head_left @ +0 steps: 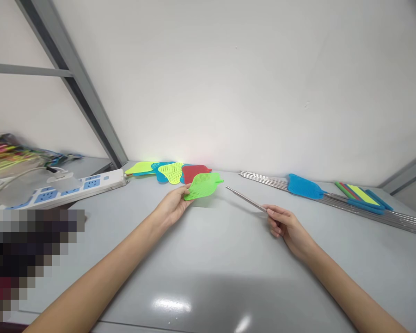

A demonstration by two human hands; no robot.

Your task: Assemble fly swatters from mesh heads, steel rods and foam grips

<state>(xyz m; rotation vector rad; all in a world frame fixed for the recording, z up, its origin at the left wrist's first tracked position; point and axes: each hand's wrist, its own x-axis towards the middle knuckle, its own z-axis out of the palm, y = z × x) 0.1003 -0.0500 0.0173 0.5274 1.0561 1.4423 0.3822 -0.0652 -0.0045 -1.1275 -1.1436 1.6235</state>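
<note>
A green perforated fly swatter head [204, 186] is pinched at its wide end by my left hand [176, 203], its narrow socket pointing right. My right hand [280, 222] grips a thin metal rod [246, 200], whose free tip slants up and left toward that socket. A gap separates rod and swatter head. Behind my left hand lie more swatter heads: a red one [196, 173], a yellow one [171, 173], and several blue and yellow ones overlapping along the wall.
At right, a blue swatter head [305, 186] rests on a bundle of metal rods [263, 179], near coloured handle tubes [364, 196]. A white power strip [104, 181] lies at left beside cables. A metal frame post [79, 83] rises behind it. A pixelated patch covers the lower left.
</note>
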